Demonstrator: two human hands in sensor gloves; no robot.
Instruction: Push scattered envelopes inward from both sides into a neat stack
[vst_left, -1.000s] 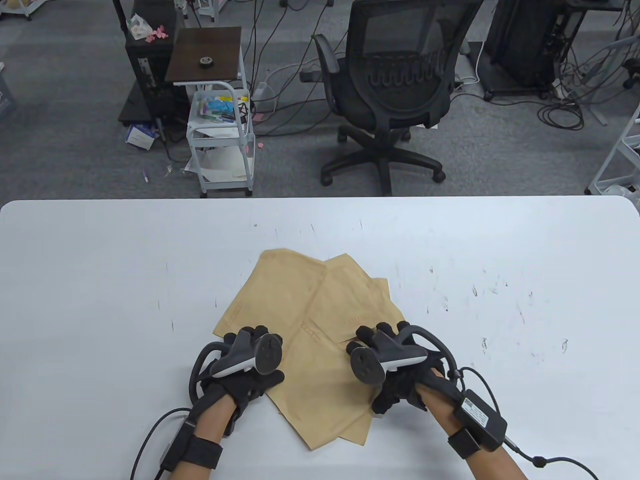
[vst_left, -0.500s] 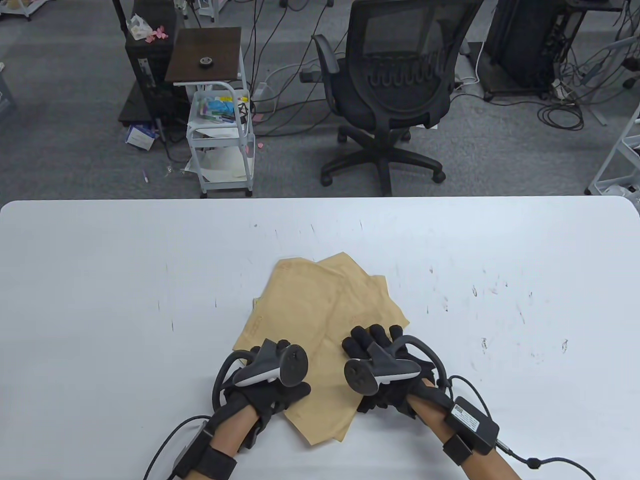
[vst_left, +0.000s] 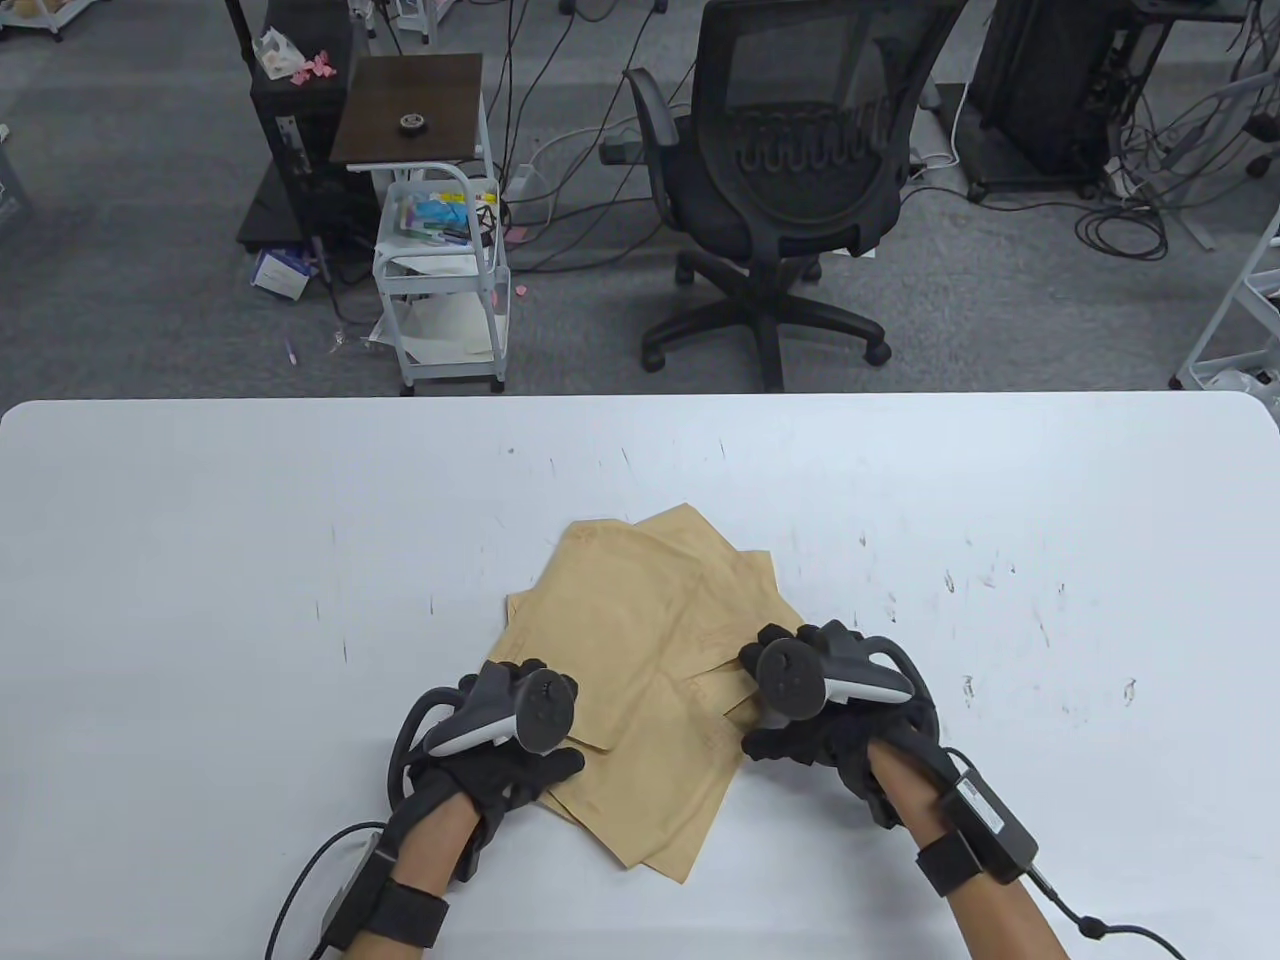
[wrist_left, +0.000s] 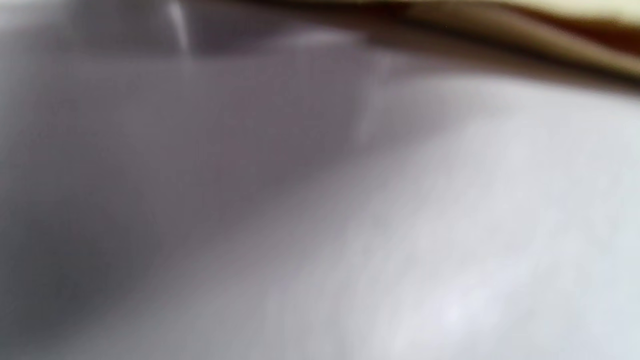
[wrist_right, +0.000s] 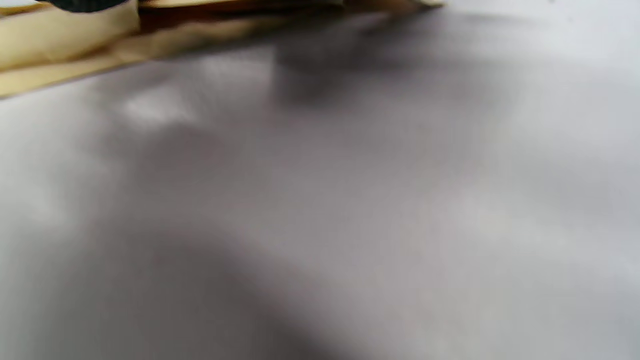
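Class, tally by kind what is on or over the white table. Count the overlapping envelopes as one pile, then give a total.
Envelope pile: 1
Gloved hands: 2 (left hand, right hand)
Trackers: 2 (left tracker, right tracker)
Total: 5

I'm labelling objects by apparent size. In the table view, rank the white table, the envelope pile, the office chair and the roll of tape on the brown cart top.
1. White table.
2. Office chair; it stands farther off, so its true size is unsure.
3. Envelope pile.
4. Roll of tape.
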